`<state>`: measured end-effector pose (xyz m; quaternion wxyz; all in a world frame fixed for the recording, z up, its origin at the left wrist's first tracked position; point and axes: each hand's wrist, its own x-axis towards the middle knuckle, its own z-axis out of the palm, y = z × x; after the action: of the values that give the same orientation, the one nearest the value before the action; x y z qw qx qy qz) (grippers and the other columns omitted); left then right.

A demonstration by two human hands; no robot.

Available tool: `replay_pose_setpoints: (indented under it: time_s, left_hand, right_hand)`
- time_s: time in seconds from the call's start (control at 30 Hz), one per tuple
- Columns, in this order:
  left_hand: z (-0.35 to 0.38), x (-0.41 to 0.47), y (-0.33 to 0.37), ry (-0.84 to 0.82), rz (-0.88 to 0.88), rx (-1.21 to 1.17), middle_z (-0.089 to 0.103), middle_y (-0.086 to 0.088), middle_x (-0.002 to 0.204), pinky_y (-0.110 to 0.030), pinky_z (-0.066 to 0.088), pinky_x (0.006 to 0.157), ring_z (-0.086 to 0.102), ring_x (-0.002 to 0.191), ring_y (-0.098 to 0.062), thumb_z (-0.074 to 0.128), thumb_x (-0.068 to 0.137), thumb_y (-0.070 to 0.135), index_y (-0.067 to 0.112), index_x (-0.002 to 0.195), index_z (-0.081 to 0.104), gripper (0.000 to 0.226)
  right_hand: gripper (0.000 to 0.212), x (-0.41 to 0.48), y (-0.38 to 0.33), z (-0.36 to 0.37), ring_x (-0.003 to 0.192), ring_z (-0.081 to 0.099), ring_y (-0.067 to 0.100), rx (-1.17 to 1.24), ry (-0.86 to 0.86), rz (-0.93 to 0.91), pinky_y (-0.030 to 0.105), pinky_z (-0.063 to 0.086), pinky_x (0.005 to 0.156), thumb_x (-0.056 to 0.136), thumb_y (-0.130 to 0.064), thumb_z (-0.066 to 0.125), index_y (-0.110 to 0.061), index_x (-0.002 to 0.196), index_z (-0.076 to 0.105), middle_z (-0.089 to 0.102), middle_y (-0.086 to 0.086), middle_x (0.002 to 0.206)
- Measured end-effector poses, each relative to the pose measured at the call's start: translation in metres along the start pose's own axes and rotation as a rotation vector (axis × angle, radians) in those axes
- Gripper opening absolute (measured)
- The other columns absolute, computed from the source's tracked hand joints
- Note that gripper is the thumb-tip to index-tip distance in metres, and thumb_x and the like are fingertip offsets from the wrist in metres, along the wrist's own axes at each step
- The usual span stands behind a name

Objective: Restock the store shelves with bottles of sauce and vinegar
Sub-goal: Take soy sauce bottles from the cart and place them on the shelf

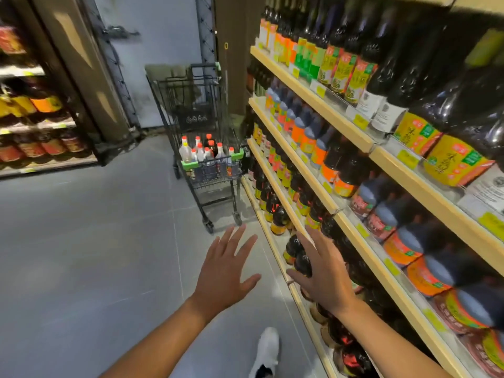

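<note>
Nearest to you, at the bottom of the view, your white shoe (266, 350) steps onto the grey floor (95, 255), and both your arms reach forward with nothing in them. Your left hand (227, 264) is released, fingers spread over the open aisle; your right hand (323, 271) is likewise released, fingers straight, hanging in front of the dark bottles (296, 253) on the low shelf, though whether it touches them cannot be told.

To your right, the shelves (351, 133) run from near to far and look well filled on every level you can see, so much of the stocking appears done, or these rows were full already.

Farther off, the cart (211, 159) stands just beside the far end of the shelves, and its upper basket holds a cluster of red-capped bottles (207, 152), some clear, some dark. Those are what is left to place, and your next move is likely to fetch them.

As for room, the aisle between you and the cart is open floor; keep your right arm off the wooden shelf edges (275, 246), which jut toward your path. Another shelf unit (41, 118) stands well apart on the far left.
</note>
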<state>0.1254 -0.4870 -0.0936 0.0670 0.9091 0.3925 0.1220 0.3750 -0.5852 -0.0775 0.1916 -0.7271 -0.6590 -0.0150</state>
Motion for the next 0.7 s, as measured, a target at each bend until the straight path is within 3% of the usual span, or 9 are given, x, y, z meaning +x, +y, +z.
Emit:
replay_pose_setpoints:
  time_s: [0.07,0.17,0.3,0.4,0.53,0.7]
  left_hand:
    - [0.003,0.023,-0.023,-0.023,-0.051,0.029,0.001,0.000,0.174,-0.052,0.018,0.128,-0.006,0.160,-0.025,0.043,0.093,0.073,0.034,0.164,0.015,0.086]
    - [0.011,0.067,-0.058,-0.052,-0.121,0.098,-0.018,0.003,0.172,-0.052,0.009,0.129,-0.016,0.158,-0.025,0.033,0.093,0.077,0.036,0.164,0.001,0.088]
    - [0.011,0.118,-0.102,-0.040,-0.179,0.042,-0.007,0.002,0.173,-0.050,0.008,0.127,-0.008,0.159,-0.024,0.044,0.092,0.073,0.041,0.162,0.004,0.087]
    - [0.011,0.155,-0.133,-0.049,-0.244,0.086,-0.009,0.002,0.173,-0.049,0.007,0.128,-0.010,0.159,-0.024,0.037,0.090,0.075,0.040,0.162,0.000,0.088]
    - [0.013,0.196,-0.174,-0.044,-0.351,0.057,-0.012,0.005,0.172,-0.048,0.006,0.128,-0.014,0.158,-0.021,0.048,0.092,0.070,0.037,0.164,0.005,0.090]
    - [0.019,0.246,-0.227,-0.022,-0.471,0.017,-0.015,0.008,0.172,-0.046,0.002,0.129,-0.016,0.158,-0.018,0.043,0.092,0.073,0.041,0.163,-0.001,0.089]
  right_hand:
    - [0.092,0.036,0.001,0.017,0.145,0.037,0.025,-0.037,-0.011,-0.028,0.048,0.040,0.113,0.081,-0.068,0.069,-0.024,0.156,0.038,0.037,0.002,0.161]
    - [0.093,0.093,0.010,0.044,0.150,0.030,0.024,0.021,-0.028,-0.050,0.047,0.031,0.118,0.083,-0.064,0.071,-0.024,0.158,0.032,0.030,0.002,0.165]
    - [0.093,0.170,0.019,0.068,0.151,0.029,0.022,0.058,-0.059,-0.090,0.043,0.029,0.120,0.085,-0.063,0.069,-0.025,0.160,0.028,0.027,0.000,0.166]
    - [0.091,0.233,0.023,0.085,0.152,0.027,0.023,0.086,-0.101,-0.112,0.047,0.032,0.121,0.087,-0.062,0.067,-0.026,0.160,0.027,0.025,0.000,0.166]
    - [0.089,0.310,0.021,0.107,0.153,0.026,0.025,0.099,-0.148,-0.141,0.049,0.032,0.121,0.088,-0.057,0.070,-0.023,0.160,0.029,0.024,0.003,0.167]
    - [0.087,0.395,0.013,0.140,0.152,0.029,0.025,0.105,-0.175,-0.185,0.051,0.035,0.119,0.087,-0.054,0.073,-0.018,0.158,0.035,0.029,0.004,0.165]
